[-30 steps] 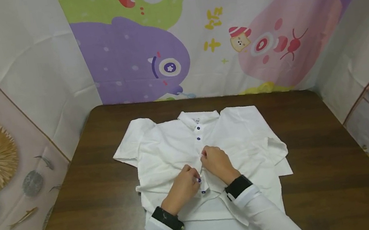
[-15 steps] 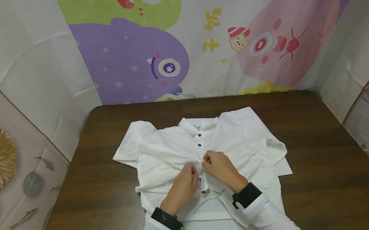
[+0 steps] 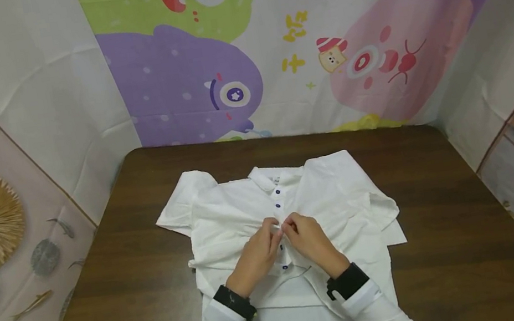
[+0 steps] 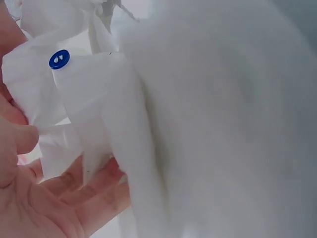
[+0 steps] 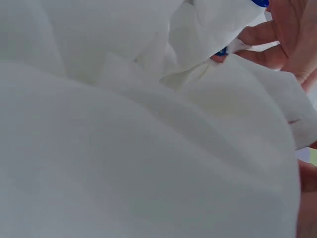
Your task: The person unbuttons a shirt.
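A white short-sleeved shirt (image 3: 332,188) with dark blue buttons lies on the table, collar away from the person. At its middle, the left hand (image 3: 255,253) and right hand (image 3: 312,241) meet, each pinching the front placket. In the left wrist view the left hand (image 4: 54,198) has its fingers behind the cloth, near a blue button (image 4: 59,59). The right wrist view shows fingers at a second blue button (image 5: 221,51) at the placket edge; cloth covers part of both hands there. Two buttons show above the hands and two below.
The brown wooden table (image 3: 446,209) extends on both sides of the shirt. Behind it hangs a cloth (image 3: 298,103) printed with cartoon figures, and patterned side panels (image 3: 45,127) stand left and right.
The left hand has moved slightly up and right, its fingertips now meeting the right hand's. The right hand has come slightly down, and the collar has shifted toward the person.
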`<state>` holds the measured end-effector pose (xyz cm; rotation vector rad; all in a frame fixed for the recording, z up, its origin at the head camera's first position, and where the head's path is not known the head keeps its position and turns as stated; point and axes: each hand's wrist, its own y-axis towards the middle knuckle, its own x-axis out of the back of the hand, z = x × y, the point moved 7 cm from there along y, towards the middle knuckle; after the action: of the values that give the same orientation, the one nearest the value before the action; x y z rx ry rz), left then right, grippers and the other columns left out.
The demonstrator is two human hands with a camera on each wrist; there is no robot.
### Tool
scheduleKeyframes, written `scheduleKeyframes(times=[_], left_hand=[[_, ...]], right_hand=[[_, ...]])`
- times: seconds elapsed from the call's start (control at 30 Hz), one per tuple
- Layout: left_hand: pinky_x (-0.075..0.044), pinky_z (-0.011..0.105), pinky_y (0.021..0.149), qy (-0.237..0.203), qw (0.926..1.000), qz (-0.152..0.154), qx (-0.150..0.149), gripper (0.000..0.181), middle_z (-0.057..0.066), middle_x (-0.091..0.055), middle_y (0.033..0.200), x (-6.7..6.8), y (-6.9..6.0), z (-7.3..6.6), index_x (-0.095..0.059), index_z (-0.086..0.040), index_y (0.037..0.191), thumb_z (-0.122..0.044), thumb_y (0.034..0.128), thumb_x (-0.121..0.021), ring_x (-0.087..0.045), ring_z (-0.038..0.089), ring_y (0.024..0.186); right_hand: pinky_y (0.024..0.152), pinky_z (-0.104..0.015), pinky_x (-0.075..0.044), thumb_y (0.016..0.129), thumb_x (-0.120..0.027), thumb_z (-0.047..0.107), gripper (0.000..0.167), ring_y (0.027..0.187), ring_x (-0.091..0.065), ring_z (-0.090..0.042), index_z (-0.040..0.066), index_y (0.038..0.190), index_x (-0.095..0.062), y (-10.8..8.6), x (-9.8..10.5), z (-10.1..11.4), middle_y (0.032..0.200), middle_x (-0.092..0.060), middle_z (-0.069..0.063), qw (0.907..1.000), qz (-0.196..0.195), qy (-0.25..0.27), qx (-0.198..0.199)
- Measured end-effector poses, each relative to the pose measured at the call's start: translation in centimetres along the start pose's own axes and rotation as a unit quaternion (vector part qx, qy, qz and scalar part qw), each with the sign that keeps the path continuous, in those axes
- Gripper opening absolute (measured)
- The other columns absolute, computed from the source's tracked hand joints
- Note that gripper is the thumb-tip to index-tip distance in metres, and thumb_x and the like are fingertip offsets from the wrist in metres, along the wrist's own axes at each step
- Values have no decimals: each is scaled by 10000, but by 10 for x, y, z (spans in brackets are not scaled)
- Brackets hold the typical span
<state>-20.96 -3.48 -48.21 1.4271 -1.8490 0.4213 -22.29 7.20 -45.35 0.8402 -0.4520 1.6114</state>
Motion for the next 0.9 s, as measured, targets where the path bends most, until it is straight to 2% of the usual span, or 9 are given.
scheduleKeyframes(times=[0.13, 0.3, 0.43, 0.73, 0.9], left_hand=[[-469, 271, 656, 175, 9996, -233, -8, 287, 3, -601, 857, 4, 2, -3, -506, -61, 1170, -268, 994, -415, -560, 117, 725], [-433, 237, 560, 620, 9945, -838, -58, 241, 4, -570, 820, 15, 3, -12, -586, -111, 1102, -284, 952, -510, -544, 114, 650], [-365, 205, 501, 761, 9904, -1146, -121, 199, 8, -496, 766, 23, 6, -19, -623, -122, 1031, -276, 916, -575, -483, 108, 585], [-346, 196, 517, 587, 9896, -1288, -263, 120, -8, -462, 696, 30, 13, -27, -635, -88, 927, -193, 870, -641, -451, 93, 575], [-344, 195, 532, 354, 9913, -1250, -196, 123, -14, -457, 693, 29, 15, -26, -640, -76, 910, -190, 865, -645, -438, 91, 586]], right_hand=[[555, -216, -406, 890, -560, 102, 115, 599, -489, -100, 13, 850, -620, 1, 2, -2, 679, -573, -43, 9996, -169, 230, 59], [580, -216, -422, 898, -556, 103, 114, 629, -512, -102, 17, 864, -623, 2, 8, -4, 712, -600, -54, 9984, -361, 432, 47], [591, -210, -421, 900, -554, 113, 123, 638, -509, -97, 19, 869, -626, 4, 13, -4, 721, -607, -56, 9973, -461, 566, 30], [642, -232, -429, 903, -562, 144, 159, 699, -529, -134, 5, 906, -639, 6, 19, -6, 769, -623, -90, 9954, -484, 810, -185], [654, -241, -427, 899, -576, 154, 173, 708, -530, -146, -1, 910, -652, 7, 20, -9, 774, -624, -109, 9933, -516, 981, -337]])
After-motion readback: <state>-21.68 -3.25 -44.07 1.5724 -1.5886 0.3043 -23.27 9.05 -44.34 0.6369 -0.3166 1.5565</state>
